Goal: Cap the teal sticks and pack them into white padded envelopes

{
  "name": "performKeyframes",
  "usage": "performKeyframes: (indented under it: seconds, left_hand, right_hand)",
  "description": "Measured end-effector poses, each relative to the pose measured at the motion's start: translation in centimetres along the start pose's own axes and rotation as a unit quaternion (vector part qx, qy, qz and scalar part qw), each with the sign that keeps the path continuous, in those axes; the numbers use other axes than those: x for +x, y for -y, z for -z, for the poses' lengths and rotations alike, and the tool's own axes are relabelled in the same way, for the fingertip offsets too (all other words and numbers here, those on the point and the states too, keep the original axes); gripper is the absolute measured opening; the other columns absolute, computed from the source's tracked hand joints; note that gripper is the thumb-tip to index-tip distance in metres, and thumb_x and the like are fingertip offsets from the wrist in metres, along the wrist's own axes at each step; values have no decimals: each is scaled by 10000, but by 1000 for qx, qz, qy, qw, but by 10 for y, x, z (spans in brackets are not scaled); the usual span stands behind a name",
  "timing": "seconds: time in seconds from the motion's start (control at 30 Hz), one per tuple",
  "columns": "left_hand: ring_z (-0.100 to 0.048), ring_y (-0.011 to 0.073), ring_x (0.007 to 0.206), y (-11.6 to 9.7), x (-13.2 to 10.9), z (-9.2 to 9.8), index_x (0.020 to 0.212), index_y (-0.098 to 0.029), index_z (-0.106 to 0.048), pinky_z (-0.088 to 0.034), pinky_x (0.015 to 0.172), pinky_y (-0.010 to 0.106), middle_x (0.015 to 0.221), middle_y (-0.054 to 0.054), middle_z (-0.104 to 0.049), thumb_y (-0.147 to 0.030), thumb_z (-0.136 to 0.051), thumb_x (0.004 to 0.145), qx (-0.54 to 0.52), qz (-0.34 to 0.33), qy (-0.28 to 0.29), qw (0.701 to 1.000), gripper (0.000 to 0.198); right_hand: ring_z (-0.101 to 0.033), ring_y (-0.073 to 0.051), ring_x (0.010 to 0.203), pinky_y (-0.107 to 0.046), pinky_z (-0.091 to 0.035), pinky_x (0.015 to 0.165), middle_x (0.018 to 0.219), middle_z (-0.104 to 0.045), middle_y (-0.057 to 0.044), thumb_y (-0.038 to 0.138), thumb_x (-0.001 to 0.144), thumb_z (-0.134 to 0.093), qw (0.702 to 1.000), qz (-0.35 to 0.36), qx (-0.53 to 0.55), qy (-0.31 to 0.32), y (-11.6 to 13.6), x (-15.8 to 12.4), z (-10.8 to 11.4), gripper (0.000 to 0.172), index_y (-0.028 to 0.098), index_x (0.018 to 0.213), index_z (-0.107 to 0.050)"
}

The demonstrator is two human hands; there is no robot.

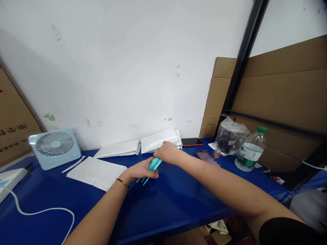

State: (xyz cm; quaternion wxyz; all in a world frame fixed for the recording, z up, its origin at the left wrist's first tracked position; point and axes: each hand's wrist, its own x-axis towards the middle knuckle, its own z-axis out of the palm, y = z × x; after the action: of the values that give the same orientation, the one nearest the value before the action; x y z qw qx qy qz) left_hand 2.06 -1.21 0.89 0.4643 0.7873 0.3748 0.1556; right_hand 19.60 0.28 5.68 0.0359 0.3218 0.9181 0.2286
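A bundle of thin teal sticks [154, 164] slants above the blue table, its several pointed ends spreading out at the lower left. My left hand [143, 170] is closed around the lower part, thumb across the front. Higher up, my right hand [167, 153] grips the same bundle, and a bit of teal shows past its knuckles. What kind of sticks they are, I cannot make out. Just behind my right hand lies a stack of white plastic mailers [153, 144]. A single white mailer [95, 173] lies flat to the left of my left hand.
Another mailer stack [120, 148] lies against the wall. A light-blue fan [56, 149] and a white cable [46, 209] are at left. On the right are a red-edged phone [192, 142], a second phone [205, 157], a bagged cup [230, 136] and a water bottle [250, 151].
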Motion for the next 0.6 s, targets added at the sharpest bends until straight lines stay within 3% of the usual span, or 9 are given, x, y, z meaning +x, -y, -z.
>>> performKeyframes:
  seconds: [0.03, 0.1, 0.23, 0.33, 0.4, 0.53, 0.6]
  left_hand:
    - [-596, 173, 784, -2, -1, 0, 935, -152, -506, -441, 705, 279, 821, 20, -623, -297, -667, 643, -79, -3, 31, 996, 364]
    - [-608, 181, 785, -4, -1, -2, 859, -126, -543, -443, 696, 284, 799, 42, -621, -357, -689, 635, -203, 14, 38, 978, 353]
    - [-547, 113, 555, -6, 4, -12, 655, -111, -552, -394, 539, 243, 614, 16, -566, -353, -700, 596, -316, 63, -44, 946, 290]
    - [-374, 50, 411, -10, 7, -16, 478, -152, -409, -294, 450, 212, 421, -54, -408, -261, -641, 615, -310, -4, -117, 943, 290]
    - [-307, 40, 393, -13, 9, -17, 462, -172, -348, -252, 433, 205, 380, -79, -332, -226, -610, 618, -279, -57, -190, 940, 309]
    - [-331, 58, 420, -15, 12, -16, 587, -172, -425, -274, 442, 206, 428, -83, -363, -300, -614, 651, -205, -97, -315, 922, 237]
    - [-388, 82, 459, -14, 14, -16, 627, -176, -461, -318, 471, 222, 466, -61, -416, -361, -590, 690, -150, -96, -332, 926, 235]
  right_hand:
    - [-615, -205, 710, -357, -357, 751, 773, -670, -80, 156, 824, -483, 999, 28, -17, -18, 0, 4, 6, 123, 177, 835, -604]
    - [-599, -183, 696, -349, -338, 784, 778, -665, -74, 151, 818, -490, 995, 83, -32, -55, 3, 12, 15, 122, 175, 815, -609]
    - [-562, -172, 748, -348, -324, 842, 780, -630, -50, 140, 801, -489, 980, 160, 4, -119, 11, 27, 26, 124, 191, 768, -597]
    - [-537, -171, 827, -373, -315, 898, 765, -594, -22, 68, 773, -475, 965, 186, 96, -160, 10, 30, 34, 171, 199, 725, -574]
    - [-514, -169, 940, -393, -297, 940, 806, -582, -1, 31, 771, -445, 952, 177, 179, -175, 8, 25, 44, 216, 207, 738, -566]
    - [-339, -210, 1232, -421, -232, 1014, 1118, -544, -5, 41, 753, -484, 934, 157, 240, -214, 6, -3, 76, 329, 237, 1006, -563]
    - [-260, -272, 1281, -457, -211, 1016, 1230, -486, -36, 173, 737, -592, 936, 126, 226, -238, 7, -13, 92, 417, 231, 1142, -514]
